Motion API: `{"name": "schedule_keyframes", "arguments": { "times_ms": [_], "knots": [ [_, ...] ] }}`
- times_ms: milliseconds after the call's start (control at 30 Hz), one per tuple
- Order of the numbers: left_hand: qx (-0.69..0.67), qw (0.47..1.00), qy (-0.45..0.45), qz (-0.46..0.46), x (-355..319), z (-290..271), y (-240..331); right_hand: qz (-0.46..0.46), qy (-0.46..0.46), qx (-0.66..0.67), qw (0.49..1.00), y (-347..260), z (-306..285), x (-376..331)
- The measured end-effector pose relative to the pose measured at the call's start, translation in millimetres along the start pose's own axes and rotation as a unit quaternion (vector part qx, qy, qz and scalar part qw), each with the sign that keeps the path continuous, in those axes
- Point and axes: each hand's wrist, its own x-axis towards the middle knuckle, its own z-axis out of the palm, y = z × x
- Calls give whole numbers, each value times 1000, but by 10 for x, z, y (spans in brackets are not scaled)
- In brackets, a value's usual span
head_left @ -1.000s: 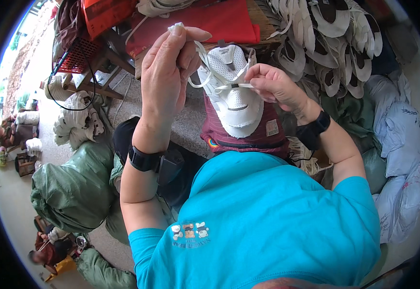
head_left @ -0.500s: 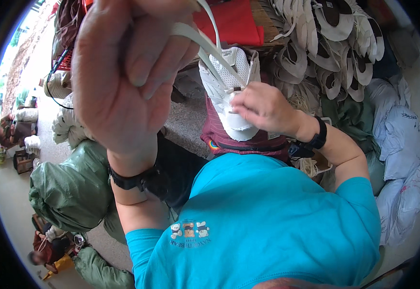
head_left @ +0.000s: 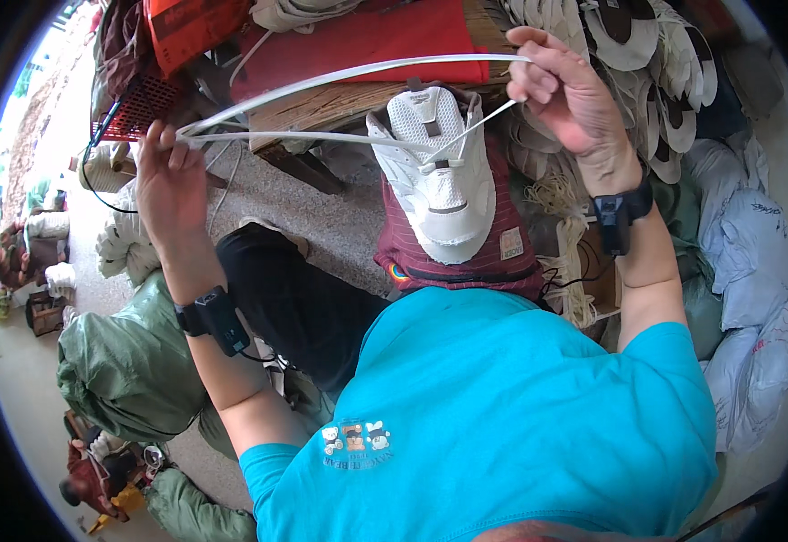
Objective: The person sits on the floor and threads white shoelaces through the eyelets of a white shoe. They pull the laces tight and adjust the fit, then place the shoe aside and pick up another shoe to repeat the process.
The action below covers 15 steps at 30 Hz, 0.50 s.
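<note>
White lace (head_left: 412, 62), pinched by fingers of left hand (head_left: 172, 176) and right hand (head_left: 574, 99), crosses white upper (head_left: 448, 194) near the toe; farther rows look unlaced, likely remaining.

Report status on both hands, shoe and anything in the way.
Left hand pinching lace, out left. Right hand raised, gripping lace. Shoe on maroon cloth, toe toward wearer. Only lace crosses its front.
</note>
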Motion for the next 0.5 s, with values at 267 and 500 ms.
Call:
{"name": "schedule_keyframes", "arguments": {
  "times_ms": [267,500],
  "knots": [
    [-119,935,333,-21,-138,-1191,216,76,229,163,957,-105,-1022,-367],
    [8,933,347,97,-568,-2175,1232,-40,485,135,863,-982,-3403,-1406]
  ]
}}
